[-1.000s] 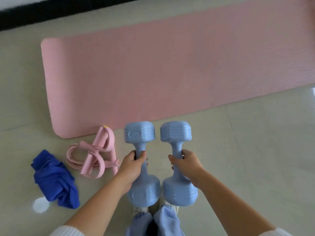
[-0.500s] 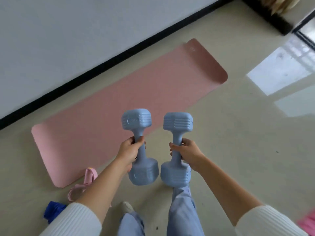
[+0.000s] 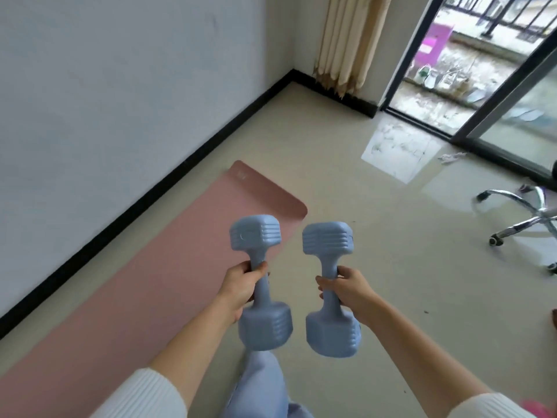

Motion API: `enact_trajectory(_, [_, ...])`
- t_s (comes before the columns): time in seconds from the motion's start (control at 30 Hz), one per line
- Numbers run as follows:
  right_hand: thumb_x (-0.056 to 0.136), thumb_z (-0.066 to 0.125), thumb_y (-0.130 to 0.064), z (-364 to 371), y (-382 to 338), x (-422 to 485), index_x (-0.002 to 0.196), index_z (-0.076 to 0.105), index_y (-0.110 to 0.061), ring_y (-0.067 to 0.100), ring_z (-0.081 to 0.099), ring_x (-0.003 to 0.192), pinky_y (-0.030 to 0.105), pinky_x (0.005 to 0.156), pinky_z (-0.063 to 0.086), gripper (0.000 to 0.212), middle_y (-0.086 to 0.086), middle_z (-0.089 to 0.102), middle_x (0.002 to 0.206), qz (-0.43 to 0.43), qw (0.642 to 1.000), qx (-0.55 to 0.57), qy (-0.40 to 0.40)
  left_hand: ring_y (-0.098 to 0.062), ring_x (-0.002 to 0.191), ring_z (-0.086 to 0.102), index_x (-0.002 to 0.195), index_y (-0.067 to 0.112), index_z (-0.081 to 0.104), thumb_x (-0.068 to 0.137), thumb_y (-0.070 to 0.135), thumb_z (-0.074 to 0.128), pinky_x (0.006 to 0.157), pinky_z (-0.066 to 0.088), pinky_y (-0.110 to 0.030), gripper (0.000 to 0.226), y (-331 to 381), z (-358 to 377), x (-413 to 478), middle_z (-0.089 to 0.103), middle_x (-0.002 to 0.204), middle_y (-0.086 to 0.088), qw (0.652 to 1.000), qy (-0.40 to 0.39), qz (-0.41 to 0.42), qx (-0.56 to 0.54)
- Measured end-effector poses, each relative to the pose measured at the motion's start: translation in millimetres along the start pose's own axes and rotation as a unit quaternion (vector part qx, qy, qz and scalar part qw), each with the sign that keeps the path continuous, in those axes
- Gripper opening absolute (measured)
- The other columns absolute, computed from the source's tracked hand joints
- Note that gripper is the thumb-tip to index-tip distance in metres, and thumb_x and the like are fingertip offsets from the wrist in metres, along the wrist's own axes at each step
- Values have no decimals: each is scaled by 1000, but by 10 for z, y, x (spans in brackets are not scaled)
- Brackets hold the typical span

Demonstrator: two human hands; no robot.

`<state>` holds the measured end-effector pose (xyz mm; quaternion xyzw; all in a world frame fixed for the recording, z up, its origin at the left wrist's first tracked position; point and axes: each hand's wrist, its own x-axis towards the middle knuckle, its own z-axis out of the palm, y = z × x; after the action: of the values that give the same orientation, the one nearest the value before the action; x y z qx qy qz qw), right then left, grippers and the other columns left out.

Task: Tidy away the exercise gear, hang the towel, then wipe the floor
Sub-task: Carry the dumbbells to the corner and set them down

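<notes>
Around each handle the fingers (image 3: 325,282) are clamped: left hand (image 3: 241,286) holds the left dumbbell (image 3: 254,233), right hand (image 3: 349,288) the right dumbbell (image 3: 327,239). Both long axes run roughly upright, heads above and below the fingers, with neither hand nearer.

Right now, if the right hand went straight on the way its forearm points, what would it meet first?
Probably the upper head of the left dumbbell: the right hand, gripping the right dumbbell, angles inward toward it across a gap. Depth unclear; past it lies the mat.
</notes>
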<state>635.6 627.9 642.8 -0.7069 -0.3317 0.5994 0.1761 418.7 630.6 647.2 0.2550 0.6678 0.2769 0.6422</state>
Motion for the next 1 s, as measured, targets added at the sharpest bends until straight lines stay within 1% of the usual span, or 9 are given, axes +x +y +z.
enact_trajectory(0.13, [83,68,-12,-651,-616,693,99,62,3,25,67,77,40,81,57,22,18,67,91,-14,999,25,40,-20,73,57,91,5,63,93,22,58,63,48,-27,18,897,523,797,64,82,-7,998,-39,29,40])
enact_trajectory(0.2, [84,67,-11,-949,-951,1096,100,61,3,25,67,79,41,82,56,22,18,66,91,-18,997,40,57,-21,71,54,88,4,61,93,21,58,62,45,-28,18,1345,794,1250,61,80,-10,996,-54,40,54])
enact_trajectory(0.3, [84,66,-10,-1385,-1460,1682,101,61,4,26,66,81,45,85,56,22,17,65,89,-6,995,63,74,-20,67,53,90,6,61,92,21,59,62,44,-29,16,2015,1205,1878,59,80,-11,994,-63,42,78])
enact_trajectory(0.43, [85,65,-9,-1998,-2130,2380,99,61,4,25,64,79,45,86,55,19,16,63,87,2,992,92,84,-18,59,56,88,3,59,93,20,58,55,49,-26,18,2874,1751,2576,60,73,-9,991,-86,25,96])
enact_trajectory(0.53, [85,65,-11,-2479,-2582,2898,93,61,0,25,64,79,48,88,55,14,15,64,85,5,991,104,89,-21,69,58,87,5,61,92,24,59,66,48,-32,20,3439,2183,3126,64,81,-9,991,-92,17,101])
enact_trajectory(0.67, [85,66,-9,-3178,-3146,3731,89,61,-2,26,64,78,46,86,55,9,14,64,84,10,988,116,99,-22,74,59,86,6,61,92,24,59,67,48,-32,19,4125,2835,3937,64,82,-8,990,-103,10,97])
enact_trajectory(0.8, [85,66,-10,-3904,-3704,4664,93,60,-1,26,63,81,46,87,55,13,14,64,85,21,989,108,101,-21,76,59,85,8,62,92,24,59,69,49,-32,17,4799,3541,4753,65,86,-9,991,-96,9,98])
enact_trajectory(0.87, [85,67,-11,-4266,-4008,5107,95,61,0,27,64,80,46,86,56,16,14,65,86,35,988,108,105,-20,76,59,86,8,62,92,24,59,71,48,-33,18,5153,3886,5161,65,86,-8,990,-97,3,104])
enact_trajectory(1.0, [84,67,-14,-4853,-4650,5809,91,62,-3,27,66,81,44,86,56,14,14,67,87,43,989,99,102,-21,79,59,86,9,63,92,24,59,77,48,-35,16,5850,4386,5887,66,87,-7,989,-96,-8,108])
